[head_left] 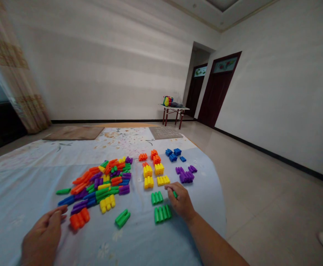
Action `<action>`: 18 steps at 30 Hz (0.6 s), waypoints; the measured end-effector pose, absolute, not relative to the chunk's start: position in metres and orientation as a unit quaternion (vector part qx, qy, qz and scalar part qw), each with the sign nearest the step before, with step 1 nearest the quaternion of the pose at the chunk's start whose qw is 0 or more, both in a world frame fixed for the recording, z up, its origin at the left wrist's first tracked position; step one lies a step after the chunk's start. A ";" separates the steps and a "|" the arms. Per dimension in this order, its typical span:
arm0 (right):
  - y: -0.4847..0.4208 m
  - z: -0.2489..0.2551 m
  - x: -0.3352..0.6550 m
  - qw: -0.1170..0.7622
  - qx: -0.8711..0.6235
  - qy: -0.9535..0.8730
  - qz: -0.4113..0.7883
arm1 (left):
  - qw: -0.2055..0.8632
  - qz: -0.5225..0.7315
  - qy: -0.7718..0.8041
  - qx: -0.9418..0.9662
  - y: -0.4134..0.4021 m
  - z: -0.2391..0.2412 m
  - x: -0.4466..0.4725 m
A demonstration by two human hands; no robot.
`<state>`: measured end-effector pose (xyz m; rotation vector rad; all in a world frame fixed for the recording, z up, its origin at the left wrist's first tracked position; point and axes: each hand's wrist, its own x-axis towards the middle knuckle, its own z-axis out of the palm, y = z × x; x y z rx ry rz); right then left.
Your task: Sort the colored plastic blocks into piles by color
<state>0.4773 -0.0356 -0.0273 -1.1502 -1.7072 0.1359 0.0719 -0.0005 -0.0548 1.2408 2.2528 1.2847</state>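
Observation:
My right hand (180, 201) is closed around a small green plastic building piece (175, 194), partly hidden by the fingers. It is just right of two groups of joined green pieces, a smaller one (157, 198) and a larger one (162, 214). My left hand (43, 234) rests low at the left, its fingers loosely extended and nothing visible in them. Close to its fingertips lies an orange joined piece (79, 219). Beyond it spreads a mixed heap of coloured pieces (100, 184). Between the hands lie a green pair (122, 218) and a yellow piece (107, 203).
Sorted by colour farther back are yellow (159, 169), orange (143, 157), blue (173, 157) and purple (186, 176) pieces. They sit on a table with a light blue cloth (205, 207). Brown mats (74, 133) lie at its far side; a small table (175, 108) stands beyond.

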 end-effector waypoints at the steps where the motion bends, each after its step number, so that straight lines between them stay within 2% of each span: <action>1: -0.036 -0.027 0.477 0.512 -0.477 -0.712 0.055 | 0.150 0.439 0.782 0.417 -0.004 -0.048 0.076; 5: -0.041 -0.022 0.462 0.475 -0.444 -0.758 0.055 | 0.187 0.448 0.776 0.402 -0.013 -0.027 0.092; 10: -0.055 -0.009 0.418 0.346 -0.369 -0.857 0.103 | 0.206 0.470 0.758 0.402 -0.015 -0.021 0.099; 18: -0.050 -0.005 0.355 0.206 -0.484 -0.843 0.114 | 0.209 0.486 0.747 0.403 -0.018 -0.021 0.098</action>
